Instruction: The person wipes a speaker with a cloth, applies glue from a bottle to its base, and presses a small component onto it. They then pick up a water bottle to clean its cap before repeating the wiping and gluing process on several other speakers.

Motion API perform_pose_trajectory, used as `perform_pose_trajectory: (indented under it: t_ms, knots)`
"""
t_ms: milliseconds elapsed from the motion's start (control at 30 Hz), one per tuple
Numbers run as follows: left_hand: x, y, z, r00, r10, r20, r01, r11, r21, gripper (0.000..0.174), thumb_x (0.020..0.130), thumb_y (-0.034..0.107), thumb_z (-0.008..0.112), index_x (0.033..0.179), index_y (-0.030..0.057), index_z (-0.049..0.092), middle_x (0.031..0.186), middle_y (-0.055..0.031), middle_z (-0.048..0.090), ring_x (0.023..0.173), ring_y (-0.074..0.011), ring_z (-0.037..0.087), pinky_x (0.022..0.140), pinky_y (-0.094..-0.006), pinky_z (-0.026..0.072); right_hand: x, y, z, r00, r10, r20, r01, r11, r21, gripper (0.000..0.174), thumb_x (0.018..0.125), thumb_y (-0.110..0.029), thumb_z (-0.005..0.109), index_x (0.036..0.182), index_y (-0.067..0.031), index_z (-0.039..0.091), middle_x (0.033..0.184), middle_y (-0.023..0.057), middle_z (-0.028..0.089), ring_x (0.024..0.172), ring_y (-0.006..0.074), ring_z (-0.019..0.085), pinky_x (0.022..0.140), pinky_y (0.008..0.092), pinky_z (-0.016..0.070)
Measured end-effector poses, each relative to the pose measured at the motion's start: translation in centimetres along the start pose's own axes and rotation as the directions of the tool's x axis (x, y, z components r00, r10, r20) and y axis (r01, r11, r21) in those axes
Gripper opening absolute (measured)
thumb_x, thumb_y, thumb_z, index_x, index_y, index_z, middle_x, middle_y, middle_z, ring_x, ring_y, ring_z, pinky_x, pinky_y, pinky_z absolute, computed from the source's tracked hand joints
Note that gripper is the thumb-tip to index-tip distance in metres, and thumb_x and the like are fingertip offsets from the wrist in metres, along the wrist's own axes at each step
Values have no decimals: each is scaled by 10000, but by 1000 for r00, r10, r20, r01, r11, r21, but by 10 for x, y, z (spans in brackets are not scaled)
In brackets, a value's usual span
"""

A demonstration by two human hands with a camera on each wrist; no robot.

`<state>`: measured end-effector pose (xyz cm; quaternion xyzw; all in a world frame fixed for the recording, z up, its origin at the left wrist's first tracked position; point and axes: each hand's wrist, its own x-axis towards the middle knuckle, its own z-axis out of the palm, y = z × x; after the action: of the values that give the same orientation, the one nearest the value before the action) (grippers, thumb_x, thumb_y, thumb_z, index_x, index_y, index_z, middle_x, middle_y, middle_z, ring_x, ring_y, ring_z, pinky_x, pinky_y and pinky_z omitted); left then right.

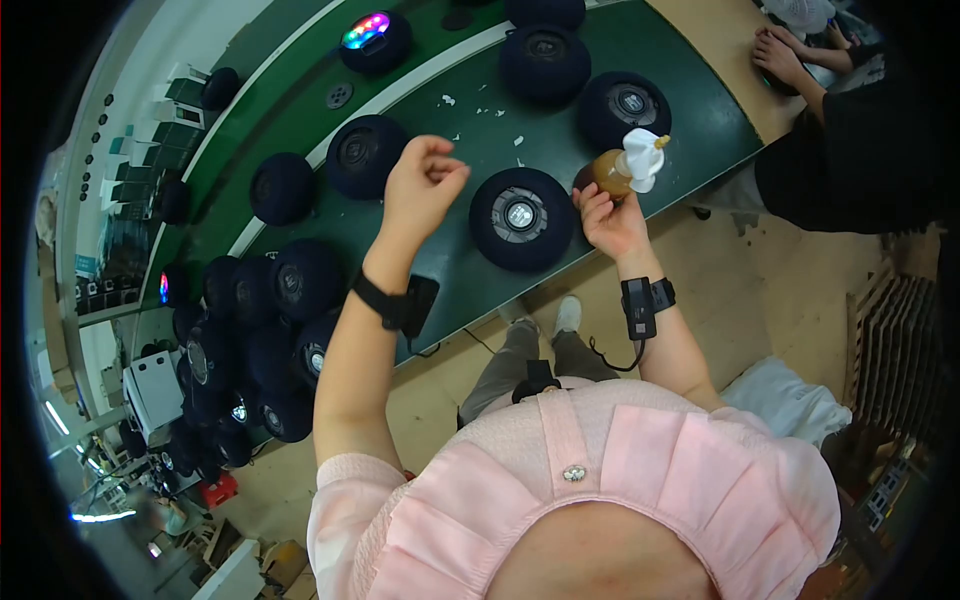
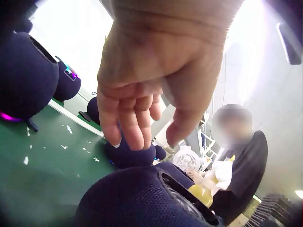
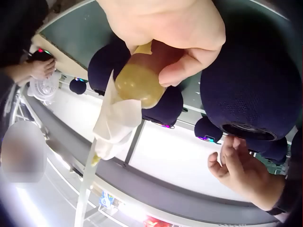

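My right hand (image 1: 616,226) grips a squeeze bottle (image 1: 608,172) of yellow-brown liquid at the bench's near edge. White tissue or cloth (image 3: 116,127) wraps its neck, and a yellowish tip pokes out beyond. Between my hands sits a round dark-blue fabric speaker (image 1: 480,250), its ringed, silvery opening facing up. My left hand (image 1: 425,190) hovers to the left of that speaker, fingers loosely bent with nothing in them. From the left wrist view, the speaker (image 2: 128,198) lies below the fingertips. The right wrist view shows the thumb pressed along the bottle (image 3: 137,85).
Several more speakers (image 1: 545,65) stand on the green bench (image 1: 440,300), with a cluster (image 1: 270,300) at left. White scraps (image 1: 448,100) litter the bench top. One speaker (image 1: 375,42) glows with coloured lights on the far strip. Another person (image 1: 840,150) works at right.
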<state>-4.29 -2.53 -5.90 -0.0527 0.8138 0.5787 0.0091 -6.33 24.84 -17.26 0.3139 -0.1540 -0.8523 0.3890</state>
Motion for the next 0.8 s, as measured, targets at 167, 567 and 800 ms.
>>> perform_pose_trajectory:
  t_ms: [167, 567, 800]
  knots:
    - [-61, -24, -2, 981, -91, -171, 57, 979, -197, 302, 737, 29, 635, 995, 0, 480, 832, -75, 608, 738, -87, 560, 662, -212, 448, 0, 10, 5, 990, -138, -24, 139, 989, 48, 686, 812, -529, 517, 1124, 65, 375, 959, 149, 525, 683, 170, 593, 535, 217, 522]
    - [-105, -30, 46, 874, -471, -123, 397, 835, -381, 433, 751, -8, 561, 1156, 20, 411, 1128, -126, 480, 791, -128, 545, 636, -253, 453, -29, 43, -37, 921, -316, -226, 199, 884, -424, 290, 895, -198, 434, 997, 72, 456, 957, 186, 566, 861, 283, 578, 700, 335, 521]
    - [-3, 16, -17, 851, -283, -442, 72, 897, -437, 375, 769, 43, 595, 1110, 14, 441, 995, -79, 493, 793, -142, 519, 668, -268, 479, -32, 92, -26, 981, 27, -193, -122, 858, -498, 354, 818, -21, 461, 1098, 166, 354, 1233, 314, 381, 1142, 399, 440, 986, 441, 392]
